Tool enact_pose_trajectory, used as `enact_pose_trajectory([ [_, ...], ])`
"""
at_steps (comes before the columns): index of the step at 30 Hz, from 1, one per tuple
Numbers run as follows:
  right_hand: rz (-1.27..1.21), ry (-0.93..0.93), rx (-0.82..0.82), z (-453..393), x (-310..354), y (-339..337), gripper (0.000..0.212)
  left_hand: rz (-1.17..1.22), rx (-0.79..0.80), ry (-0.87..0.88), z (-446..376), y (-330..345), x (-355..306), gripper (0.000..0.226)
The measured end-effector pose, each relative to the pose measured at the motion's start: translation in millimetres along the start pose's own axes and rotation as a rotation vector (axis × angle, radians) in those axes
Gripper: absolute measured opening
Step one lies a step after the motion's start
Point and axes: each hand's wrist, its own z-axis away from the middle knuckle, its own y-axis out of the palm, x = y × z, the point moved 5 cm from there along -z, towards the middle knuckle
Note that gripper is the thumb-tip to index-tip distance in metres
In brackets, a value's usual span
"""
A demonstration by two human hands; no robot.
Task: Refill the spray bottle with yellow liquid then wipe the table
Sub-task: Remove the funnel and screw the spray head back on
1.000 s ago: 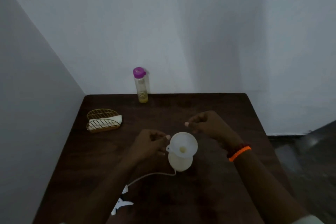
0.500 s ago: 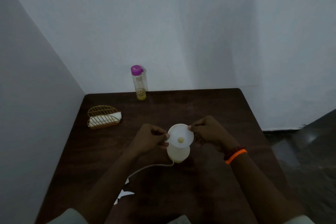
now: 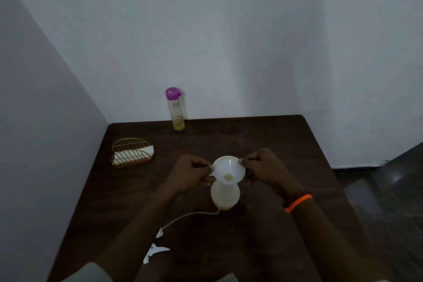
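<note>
A gold wire holder (image 3: 131, 152) sits on the dark table's (image 3: 263, 139) left side — white napkins (image 3: 146, 150) tucked inside, poking out to the right; pale walls (image 3: 229, 30) meet in the corner behind.

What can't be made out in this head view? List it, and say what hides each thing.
- Spray bottle: its neck and mouth are hidden by the funnel seated on it; its fill level is unclear.
- Spray head: partly hidden by the left forearm, and dim.
- Fingers of the left hand and right hand: mostly curled out of sight at the funnel rim.
- Clear bottle: label too small to read.
</note>
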Motion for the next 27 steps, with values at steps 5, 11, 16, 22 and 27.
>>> enact_pose_trajectory([
  [5, -0.009, -0.006, 0.002, -1, 2, 0, 0.022, 0.027, 0.004, -0.018, 0, -2, -6, 0.016],
  [11, -0.009, -0.044, 0.033, -9, 20, -9, 0.02, 0.097, 0.02, -0.028, 1, -12, -21, 0.015],
  [16, -0.011, -0.115, 0.044, -24, 46, -14, 0.02, 0.093, -0.01, -0.004, -11, -30, -30, 0.016],
  [22, 0.056, -0.161, 0.067, -74, 58, -11, 0.019, -0.101, -0.121, 0.097, -50, -49, -34, 0.015],
  [27, 0.116, -0.175, 0.078, -135, 47, -1, 0.024, -0.312, -0.219, 0.119, -101, -60, -24, 0.013],
])
